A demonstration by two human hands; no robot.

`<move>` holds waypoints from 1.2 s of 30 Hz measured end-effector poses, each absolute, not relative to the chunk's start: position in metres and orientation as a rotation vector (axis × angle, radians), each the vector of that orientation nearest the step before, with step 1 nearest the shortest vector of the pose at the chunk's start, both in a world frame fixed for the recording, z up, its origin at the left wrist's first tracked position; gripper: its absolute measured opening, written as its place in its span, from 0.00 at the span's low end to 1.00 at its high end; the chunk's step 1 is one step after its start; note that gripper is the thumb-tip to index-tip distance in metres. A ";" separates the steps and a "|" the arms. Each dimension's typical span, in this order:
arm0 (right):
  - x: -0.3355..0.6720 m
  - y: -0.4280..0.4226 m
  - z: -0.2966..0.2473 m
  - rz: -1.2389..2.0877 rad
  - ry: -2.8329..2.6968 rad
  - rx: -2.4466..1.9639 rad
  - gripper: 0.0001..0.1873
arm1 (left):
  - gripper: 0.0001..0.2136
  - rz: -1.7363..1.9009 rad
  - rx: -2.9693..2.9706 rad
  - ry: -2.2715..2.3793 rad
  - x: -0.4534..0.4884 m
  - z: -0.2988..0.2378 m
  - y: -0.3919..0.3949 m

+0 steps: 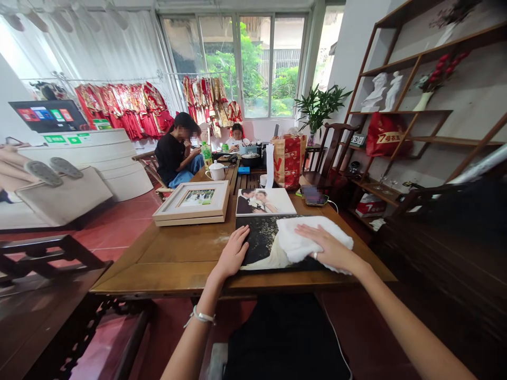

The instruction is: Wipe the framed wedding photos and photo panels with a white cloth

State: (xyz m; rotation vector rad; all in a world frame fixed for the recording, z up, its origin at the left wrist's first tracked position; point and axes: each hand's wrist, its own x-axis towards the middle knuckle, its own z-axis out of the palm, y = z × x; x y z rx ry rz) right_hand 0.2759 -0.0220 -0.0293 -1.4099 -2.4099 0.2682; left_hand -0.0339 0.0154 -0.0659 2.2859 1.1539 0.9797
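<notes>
A dark photo panel [264,244] showing a white dress lies flat on the wooden table [178,261] in front of me. My left hand [233,254] rests on its left edge, fingers stretched out and flat. My right hand [328,247] lies palm down with fingers spread on a white cloth [301,241] that covers the panel's right part. A second photo print [264,201] of a couple lies just behind the panel.
Stacked wooden picture frames [193,202] sit at the table's left. A phone [314,196] with a cable, a red gift bag [288,160], a white teapot [216,170] and dishes stand farther back. Two people sit at the far end. Shelves [415,113] line the right wall.
</notes>
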 end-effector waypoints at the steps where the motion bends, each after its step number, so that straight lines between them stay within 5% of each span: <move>1: 0.279 -0.009 -0.028 0.279 -2.398 -1.432 0.37 | 0.20 0.979 2.286 1.153 -0.034 -0.066 0.015; 11: 0.285 0.035 -0.030 0.225 -2.298 -1.490 0.29 | 0.20 0.969 2.297 1.173 -0.034 -0.065 0.013; 25: 0.245 -0.105 -0.029 0.089 -2.419 -1.507 0.45 | 0.20 0.958 2.292 1.193 -0.033 -0.063 0.013; 36: 0.201 -0.002 -0.021 0.116 -2.181 -1.801 0.31 | 0.20 0.956 2.264 1.189 -0.032 -0.061 0.011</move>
